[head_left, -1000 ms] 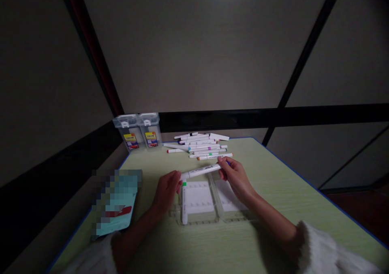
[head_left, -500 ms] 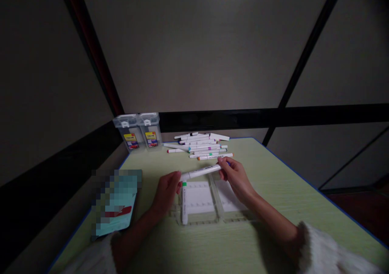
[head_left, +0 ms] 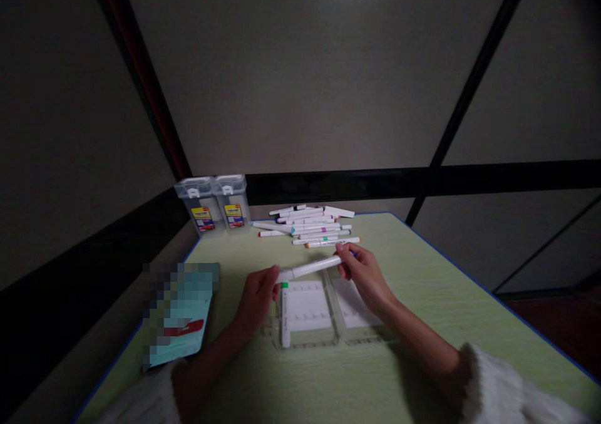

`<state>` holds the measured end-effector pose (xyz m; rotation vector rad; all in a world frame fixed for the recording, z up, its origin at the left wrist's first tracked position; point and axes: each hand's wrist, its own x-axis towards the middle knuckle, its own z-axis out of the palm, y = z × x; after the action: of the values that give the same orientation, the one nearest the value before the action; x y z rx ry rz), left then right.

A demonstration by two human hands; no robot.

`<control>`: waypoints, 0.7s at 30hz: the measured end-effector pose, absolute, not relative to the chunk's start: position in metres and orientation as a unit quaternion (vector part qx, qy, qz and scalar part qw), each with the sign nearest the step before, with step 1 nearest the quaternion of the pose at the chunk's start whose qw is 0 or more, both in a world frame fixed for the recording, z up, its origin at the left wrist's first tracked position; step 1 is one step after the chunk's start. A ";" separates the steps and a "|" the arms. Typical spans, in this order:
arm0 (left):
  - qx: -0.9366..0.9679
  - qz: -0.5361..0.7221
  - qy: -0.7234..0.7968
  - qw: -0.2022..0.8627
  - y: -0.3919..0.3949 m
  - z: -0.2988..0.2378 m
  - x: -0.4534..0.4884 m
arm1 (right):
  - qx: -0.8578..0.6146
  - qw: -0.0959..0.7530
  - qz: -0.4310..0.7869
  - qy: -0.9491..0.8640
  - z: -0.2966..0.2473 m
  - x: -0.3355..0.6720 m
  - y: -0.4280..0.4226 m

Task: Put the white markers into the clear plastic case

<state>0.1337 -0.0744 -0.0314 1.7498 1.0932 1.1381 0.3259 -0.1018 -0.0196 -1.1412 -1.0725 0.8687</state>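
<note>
A white marker (head_left: 313, 266) is held between my hands, slightly tilted with its right end higher. My left hand (head_left: 257, 292) pinches its left end, and my right hand (head_left: 364, 274) grips the other end, where a bit of blue shows. Below it lies an opened clear plastic case (head_left: 337, 324) with white inserts in both halves. One white marker with a green band (head_left: 285, 314) stands along the left side of the case's left half. My right wrist covers part of the right half.
Several white markers with coloured ends (head_left: 319, 223) lie heaped at the table's (head_left: 404, 361) back. Two clear lidded boxes (head_left: 235, 205) with yellow labels stand at the back left, near the wall. A teal flat item (head_left: 183, 317), partly pixelated, lies at left.
The marker has rolled a little between my fingers: its dark printing, visible before, is now mostly out of sight. Both hands stay in nearly the same place.
</note>
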 end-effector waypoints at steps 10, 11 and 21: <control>0.676 0.446 0.435 0.394 -0.075 -0.030 0.135 | -0.500 0.623 0.377 -0.469 -0.020 0.327 -0.101; 0.677 0.445 0.434 0.394 -0.075 -0.030 0.135 | -0.499 0.623 0.378 -0.468 -0.020 0.326 -0.101; 0.673 0.445 0.440 0.395 -0.077 -0.027 0.135 | -0.498 0.623 0.378 -0.470 -0.019 0.326 -0.102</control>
<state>0.1352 -0.0772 -0.0271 1.7070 1.1155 1.1277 0.3257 -0.1016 -0.0186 -1.1442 -1.0798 0.8691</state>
